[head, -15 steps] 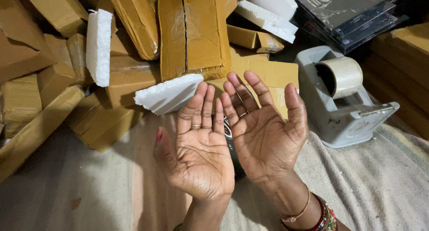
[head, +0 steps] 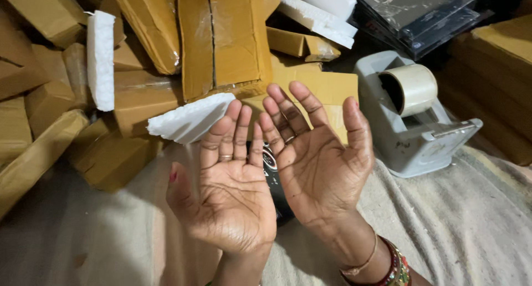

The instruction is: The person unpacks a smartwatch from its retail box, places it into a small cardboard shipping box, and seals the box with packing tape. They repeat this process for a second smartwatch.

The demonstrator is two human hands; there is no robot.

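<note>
My left hand (head: 230, 189) and my right hand (head: 318, 158) are held side by side, palms up, fingers spread, with nothing in them. Both hover over a grey cloth (head: 460, 225). A ring sits on a finger of each hand, and red and gold bangles (head: 388, 266) circle my right wrist. A small dark object (head: 272, 169) shows in the gap between the two palms, lying on the cloth beneath them; most of it is hidden. A white foam slab (head: 191, 119) lies just beyond my left fingertips.
A grey tape dispenser (head: 421, 136) with a roll of tape (head: 410, 89) stands to the right. Brown taped cardboard boxes (head: 221, 37) pile up behind and left. Another white foam slab (head: 101, 59) leans among them. Dark flat packs (head: 415, 14) lie at the back right.
</note>
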